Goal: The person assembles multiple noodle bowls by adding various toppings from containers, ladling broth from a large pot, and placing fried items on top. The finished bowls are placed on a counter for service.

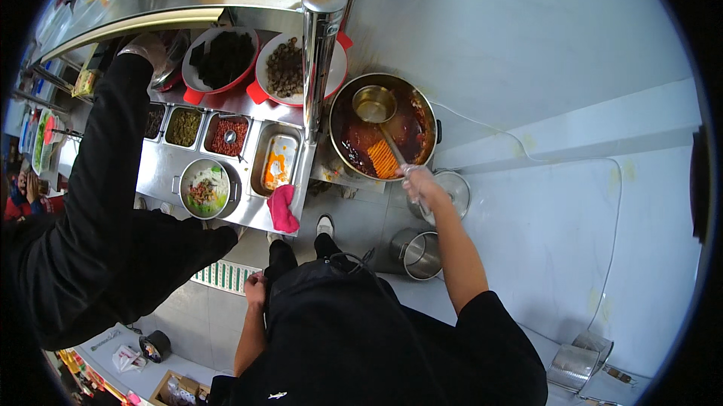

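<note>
My right hand (421,186), in a clear glove, is closed round the handle of a metal ladle (374,105). The ladle's round bowl is over the far part of a large pot (438,132) of dark red broth, with brownish liquid in the bowl. An orange ridged piece (382,159) lies in the pot beside the handle. My left hand (255,288) hangs low by my left leg, its fingers curled in; whether it holds anything is hidden.
Left of the pot, a steel counter carries ingredient trays (227,135), a bowl of soup (205,188) and a pink cloth (283,209). Red-handled bowls (221,59) stand behind. A co-worker's black sleeve (113,142) reaches across at left. An empty metal pot (422,254) stands below right.
</note>
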Tool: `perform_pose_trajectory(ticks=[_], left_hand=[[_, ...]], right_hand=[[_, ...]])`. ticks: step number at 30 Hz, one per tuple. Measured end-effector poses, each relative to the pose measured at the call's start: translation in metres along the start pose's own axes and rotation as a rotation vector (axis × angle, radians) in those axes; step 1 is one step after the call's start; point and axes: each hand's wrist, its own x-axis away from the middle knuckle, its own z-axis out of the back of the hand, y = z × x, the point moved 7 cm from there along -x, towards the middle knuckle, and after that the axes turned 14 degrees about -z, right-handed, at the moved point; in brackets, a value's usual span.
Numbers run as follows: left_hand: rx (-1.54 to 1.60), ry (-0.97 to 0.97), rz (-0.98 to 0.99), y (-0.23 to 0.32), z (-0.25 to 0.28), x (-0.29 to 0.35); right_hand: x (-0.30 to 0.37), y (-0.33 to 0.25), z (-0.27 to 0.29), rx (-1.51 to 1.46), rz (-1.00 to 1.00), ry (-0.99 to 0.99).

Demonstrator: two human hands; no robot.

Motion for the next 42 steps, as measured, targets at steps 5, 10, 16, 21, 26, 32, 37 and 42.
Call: perform_pose_trajectory(ticks=[5,10,16,21,26,32,37,42], left_hand=[[-0.031,-0.019,0.021,-0.007,0.001,0.002],[-0.078,0.016,0.023,-0.011,0.007,0.016],[-0.096,-0.035,0.008,-0.025,0.013,0.007],[-0.039,-0.051,0.053,-0.027,0.011,0.001],[-0.117,-0.046,-0.029,0.005,0.004,0.011],[0.043,-0.062,0.101,-0.043,0.006,0.0],[-0.108,-0.053,-0.004,-0.034,0.004,-0.006],[-0.079,-0.051,-0.021,-0.054,0.019,-0.022]], right_hand=[[0.022,0.019,0.042,0.056,-0.155,0.126],[0.025,0.071,0.049,0.408,-0.069,0.12],[0.042,0.024,-0.01,0.072,-0.157,0.052],[0.01,-0.017,0.003,0.154,-0.046,0.115],[-0.001,-0.014,0.056,0.797,0.256,0.62],[0.051,-0.022,0.06,0.871,0.0,0.874],[0.048,-0.021,0.04,0.874,0.079,0.817],[0.018,0.036,0.057,0.429,0.03,0.452]])
